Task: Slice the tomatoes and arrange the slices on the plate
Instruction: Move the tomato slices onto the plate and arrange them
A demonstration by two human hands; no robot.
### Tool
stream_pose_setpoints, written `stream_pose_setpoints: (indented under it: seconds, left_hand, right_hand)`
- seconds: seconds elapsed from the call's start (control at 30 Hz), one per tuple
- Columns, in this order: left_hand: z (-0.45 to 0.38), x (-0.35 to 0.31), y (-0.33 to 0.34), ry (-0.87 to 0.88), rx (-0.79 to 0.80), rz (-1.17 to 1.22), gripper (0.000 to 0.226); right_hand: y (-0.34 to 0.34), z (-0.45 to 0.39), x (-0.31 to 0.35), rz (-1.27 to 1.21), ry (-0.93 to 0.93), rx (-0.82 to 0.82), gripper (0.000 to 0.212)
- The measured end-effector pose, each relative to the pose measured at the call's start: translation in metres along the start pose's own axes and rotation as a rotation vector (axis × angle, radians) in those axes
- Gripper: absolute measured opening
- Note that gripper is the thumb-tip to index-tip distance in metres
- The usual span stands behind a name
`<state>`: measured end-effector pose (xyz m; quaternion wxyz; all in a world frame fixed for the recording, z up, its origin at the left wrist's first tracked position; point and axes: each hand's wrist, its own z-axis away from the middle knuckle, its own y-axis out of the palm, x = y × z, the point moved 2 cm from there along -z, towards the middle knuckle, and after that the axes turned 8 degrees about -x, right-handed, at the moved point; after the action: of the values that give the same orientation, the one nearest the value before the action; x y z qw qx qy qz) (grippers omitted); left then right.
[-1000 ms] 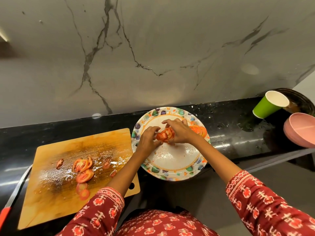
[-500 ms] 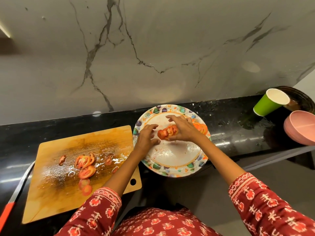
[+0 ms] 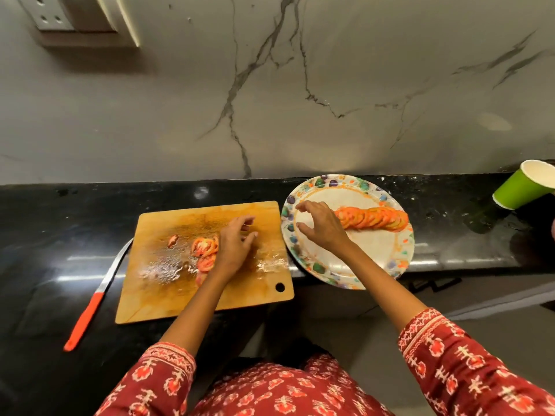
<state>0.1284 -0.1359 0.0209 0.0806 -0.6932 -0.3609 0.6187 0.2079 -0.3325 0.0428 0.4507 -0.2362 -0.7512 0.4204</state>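
The left hand [image 3: 235,246] hovers, fingers loose, over the wooden chopping board [image 3: 168,289]; the right hand [image 3: 322,228], relaxed and empty, hovers over the patterned paper plate [image 3: 378,265] beside the row of tomato slices [image 3: 372,217].

The left hand [image 3: 235,246] now hovers over the wooden cutting board [image 3: 168,295] at centre-left of the frame, off the patterned paper plate [image 3: 399,259], beside the loose tomato slices [image 3: 204,247]. The right hand [image 3: 319,226] lets go of the overlapping row of tomato slices [image 3: 372,217], fingers spread, at the row's left end.
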Motion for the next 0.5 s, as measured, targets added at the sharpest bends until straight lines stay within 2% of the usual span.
stream_pose_setpoints:
  seconds: [0.23,0.5]
  left_hand:
    - [0.029,0.050,-0.084,-0.065,-0.190,-0.098,0.032]
    - [0.042,0.084,-0.124,-0.180,-0.162,-0.094,0.034]
  right_hand:
    - [0.046,0.008,0.067,-0.111,-0.053,0.117,0.033]
    - [0.079,-0.001,0.131,-0.086,-0.097,0.268,0.030]
